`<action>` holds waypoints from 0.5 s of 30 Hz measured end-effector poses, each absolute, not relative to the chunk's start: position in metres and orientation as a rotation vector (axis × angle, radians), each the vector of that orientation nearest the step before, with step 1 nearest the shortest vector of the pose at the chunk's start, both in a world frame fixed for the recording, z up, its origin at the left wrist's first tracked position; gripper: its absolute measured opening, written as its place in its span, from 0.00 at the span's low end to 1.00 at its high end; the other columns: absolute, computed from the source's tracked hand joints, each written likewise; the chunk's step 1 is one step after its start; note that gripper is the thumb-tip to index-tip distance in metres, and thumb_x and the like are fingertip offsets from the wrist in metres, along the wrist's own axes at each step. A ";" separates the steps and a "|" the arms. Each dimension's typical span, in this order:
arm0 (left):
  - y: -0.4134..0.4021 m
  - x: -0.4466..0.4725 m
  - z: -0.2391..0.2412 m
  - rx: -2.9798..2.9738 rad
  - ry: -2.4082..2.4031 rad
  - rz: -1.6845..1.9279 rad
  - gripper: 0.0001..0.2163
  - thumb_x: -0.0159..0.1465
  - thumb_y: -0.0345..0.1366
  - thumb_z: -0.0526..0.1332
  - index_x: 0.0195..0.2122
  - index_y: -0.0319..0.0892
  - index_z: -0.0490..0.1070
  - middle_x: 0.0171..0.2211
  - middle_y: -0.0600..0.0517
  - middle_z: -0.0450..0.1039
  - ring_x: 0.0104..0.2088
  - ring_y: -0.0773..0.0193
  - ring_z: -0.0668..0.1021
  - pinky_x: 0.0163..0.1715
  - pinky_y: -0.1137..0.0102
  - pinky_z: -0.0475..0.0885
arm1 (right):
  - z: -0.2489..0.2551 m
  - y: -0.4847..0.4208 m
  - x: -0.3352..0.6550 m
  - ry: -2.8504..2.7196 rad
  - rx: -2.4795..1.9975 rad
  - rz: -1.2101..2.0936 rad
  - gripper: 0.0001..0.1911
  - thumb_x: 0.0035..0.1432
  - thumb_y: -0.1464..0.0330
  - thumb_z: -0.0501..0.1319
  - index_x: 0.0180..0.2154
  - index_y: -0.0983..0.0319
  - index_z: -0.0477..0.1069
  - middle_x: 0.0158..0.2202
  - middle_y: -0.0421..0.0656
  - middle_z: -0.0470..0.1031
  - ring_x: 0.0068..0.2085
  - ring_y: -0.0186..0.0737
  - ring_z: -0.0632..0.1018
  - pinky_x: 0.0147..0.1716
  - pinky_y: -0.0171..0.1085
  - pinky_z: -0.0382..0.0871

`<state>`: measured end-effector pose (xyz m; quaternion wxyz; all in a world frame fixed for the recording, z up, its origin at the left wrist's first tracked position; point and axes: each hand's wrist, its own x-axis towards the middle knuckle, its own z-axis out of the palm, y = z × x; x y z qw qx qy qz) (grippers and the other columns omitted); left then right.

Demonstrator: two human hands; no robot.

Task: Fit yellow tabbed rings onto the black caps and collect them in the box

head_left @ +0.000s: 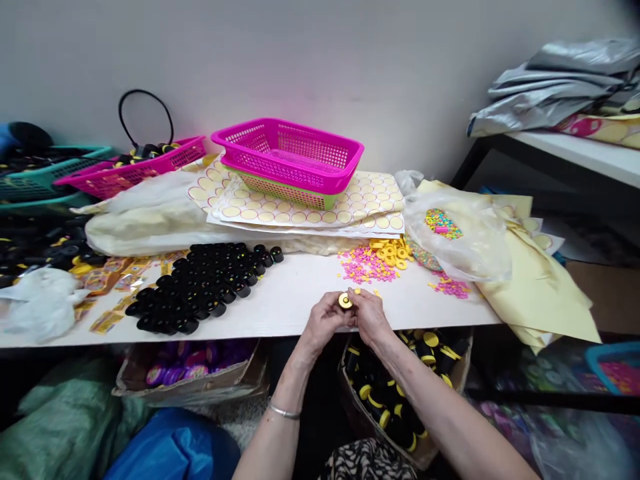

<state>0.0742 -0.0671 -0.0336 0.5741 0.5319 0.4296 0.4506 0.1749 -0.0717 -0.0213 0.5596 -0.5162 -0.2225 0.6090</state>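
Both my hands meet at the front edge of the white table (pixel 295 300). My left hand (pixel 325 320) and my right hand (pixel 371 315) are closed together on a small round yellow cap piece (pixel 345 301) held between the fingertips. A little beyond lie a heap of yellow rings (pixel 393 253) and pink beads (pixel 364 267). To the left sits a cluster of several black round caps (pixel 205 283) in rows. A cardboard box (pixel 430 450) of black and yellow parts stands under my right forearm.
Pink basket (pixel 290 155) stacked on a green one rests on sheets of round stickers (pixel 360 207). A clear bag with coloured beads (pixel 443 225) lies right, on yellow paper (pixel 535 280). More baskets (pixel 130 175) and black parts left. Box of purple pieces (pixel 195 363) below the table.
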 end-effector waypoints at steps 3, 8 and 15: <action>-0.082 0.077 -0.035 1.366 1.050 1.171 0.18 0.46 0.29 0.65 0.41 0.40 0.73 0.36 0.51 0.69 0.34 0.67 0.72 0.34 0.73 0.67 | -0.015 -0.093 0.178 -0.568 -1.133 1.434 0.16 0.44 0.58 0.65 0.27 0.65 0.69 0.21 0.38 0.71 0.19 0.28 0.68 0.15 0.28 0.61; -0.113 0.084 -0.027 1.485 1.071 1.245 0.11 0.49 0.31 0.66 0.35 0.40 0.75 0.32 0.50 0.70 0.32 0.65 0.71 0.33 0.72 0.67 | -0.013 -0.133 0.203 -0.588 -1.045 1.581 0.23 0.50 0.50 0.59 0.36 0.63 0.72 0.32 0.44 0.74 0.25 0.31 0.72 0.20 0.30 0.65; -0.149 0.086 -0.010 1.852 0.964 1.202 0.18 0.45 0.25 0.63 0.37 0.46 0.76 0.29 0.52 0.72 0.37 0.60 0.68 0.40 0.65 0.65 | -0.019 -0.171 0.232 -0.631 -0.819 1.875 0.22 0.45 0.52 0.64 0.37 0.62 0.73 0.34 0.43 0.74 0.31 0.34 0.73 0.28 0.35 0.69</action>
